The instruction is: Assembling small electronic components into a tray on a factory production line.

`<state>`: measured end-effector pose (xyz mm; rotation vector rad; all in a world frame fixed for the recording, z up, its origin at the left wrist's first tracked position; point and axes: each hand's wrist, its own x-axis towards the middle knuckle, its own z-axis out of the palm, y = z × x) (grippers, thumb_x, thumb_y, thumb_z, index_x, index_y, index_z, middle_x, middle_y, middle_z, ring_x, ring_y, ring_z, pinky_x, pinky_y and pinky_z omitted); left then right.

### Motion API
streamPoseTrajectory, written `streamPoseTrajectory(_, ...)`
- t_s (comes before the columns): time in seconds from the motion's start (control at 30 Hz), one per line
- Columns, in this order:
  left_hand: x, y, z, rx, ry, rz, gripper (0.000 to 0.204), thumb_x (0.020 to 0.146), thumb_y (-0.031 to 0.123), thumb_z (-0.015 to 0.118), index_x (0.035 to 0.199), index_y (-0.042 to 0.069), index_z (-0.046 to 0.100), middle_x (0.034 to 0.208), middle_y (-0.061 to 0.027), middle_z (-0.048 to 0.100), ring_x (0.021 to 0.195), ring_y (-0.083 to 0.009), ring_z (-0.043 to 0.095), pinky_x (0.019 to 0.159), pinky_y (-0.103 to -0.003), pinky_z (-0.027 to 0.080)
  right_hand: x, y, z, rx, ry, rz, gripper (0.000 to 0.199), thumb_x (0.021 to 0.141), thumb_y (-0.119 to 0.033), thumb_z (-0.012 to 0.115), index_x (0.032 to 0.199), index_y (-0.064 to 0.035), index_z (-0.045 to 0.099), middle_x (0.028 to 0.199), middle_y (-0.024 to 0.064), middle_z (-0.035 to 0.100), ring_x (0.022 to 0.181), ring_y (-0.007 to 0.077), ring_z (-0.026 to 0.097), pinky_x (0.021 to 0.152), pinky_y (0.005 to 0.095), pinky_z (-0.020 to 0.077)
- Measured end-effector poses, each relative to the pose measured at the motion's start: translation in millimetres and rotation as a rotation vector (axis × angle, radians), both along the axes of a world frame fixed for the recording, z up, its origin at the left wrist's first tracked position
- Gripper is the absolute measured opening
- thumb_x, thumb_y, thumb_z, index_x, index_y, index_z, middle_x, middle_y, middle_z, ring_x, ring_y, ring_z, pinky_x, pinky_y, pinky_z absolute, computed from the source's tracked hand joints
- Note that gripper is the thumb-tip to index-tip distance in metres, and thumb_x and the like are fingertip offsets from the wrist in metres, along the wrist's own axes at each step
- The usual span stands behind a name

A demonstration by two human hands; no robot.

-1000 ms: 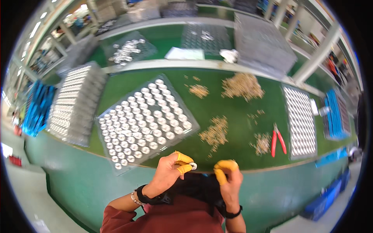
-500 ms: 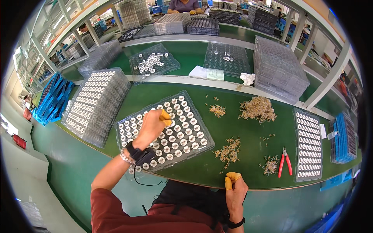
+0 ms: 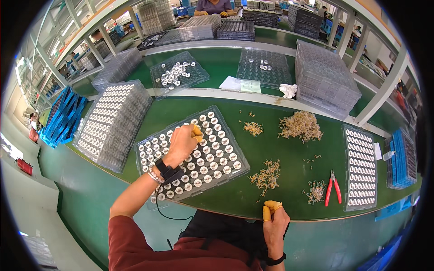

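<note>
My left hand (image 3: 181, 143), with yellow finger cots on its fingertips, reaches over a clear plastic tray (image 3: 243, 161) filled with rows of white round pieces (image 3: 214, 165). Its thumb and fingers are pinched together just above the pieces; whatever sits between them is too small to make out. At the front edge of the green table is my right hand (image 3: 275, 226), also in yellow finger cots. Its fingers are curled together, and any small thing inside is hidden. A loose pile of tiny brass-coloured parts (image 3: 266, 177) lies just beyond it.
Red-handled cutters (image 3: 333, 192) lie right of centre by a small heap of clippings (image 3: 316, 192). Bigger brass-coloured heap (image 3: 300, 126) farther back. Filled tray (image 3: 360, 169) at right, stacked trays (image 3: 113, 124) at left, clear tray stack (image 3: 325, 79) behind. A person (image 3: 214, 7) sits opposite.
My left hand has shifted slightly to the right and away from me over the tray, still pinched. My right hand has stayed almost where it was.
</note>
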<state>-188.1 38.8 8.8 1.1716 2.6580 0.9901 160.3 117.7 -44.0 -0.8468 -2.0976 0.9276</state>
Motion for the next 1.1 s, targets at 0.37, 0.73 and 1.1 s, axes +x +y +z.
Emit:
streamPoseTrajectory(0.37,-5.6,8.9,0.0,-0.119,0.097,-0.029,0.016,0.077,0.011,0.073,0.092,0.005,0.069,0.083,-0.0207,0.069,0.079,-0.0365,0.068,0.071,-0.042,0.052,3.0,-1.5,1.9,0.036,-0.029,-0.038,0.014,0.084,0.005,0.066,0.096,0.0004,0.064,0.079,0.0096,0.062,0.063,0.0181,0.058,0.060,0.0295,0.0473)
streamPoseTrajectory(0.73,-23.1,8.9,-8.0,0.088,0.157,-0.065,0.013,0.072,-0.004,0.072,0.083,-0.003,0.066,0.077,-0.0189,0.069,0.070,-0.0308,0.069,0.064,-0.036,0.053,1.6,14.4,10.6,0.002,-0.035,-0.120,0.016,0.079,0.000,0.070,0.094,-0.0038,0.065,0.083,0.0135,0.064,0.074,0.0327,0.063,0.067,0.0386,0.0510)
streamPoseTrajectory(1.1,50.3,-41.8,40.9,0.325,-0.520,-0.069,0.012,0.085,-0.007,0.060,0.095,-0.002,0.057,0.083,-0.0074,0.064,0.066,-0.0103,0.060,0.042,-0.020,0.041,-18.5,6.6,21.3,0.257,-0.326,-0.008,0.016,0.078,-0.012,0.074,0.088,-0.0047,0.063,0.079,0.0104,0.058,0.073,0.0309,0.061,0.062,0.0418,0.0496)
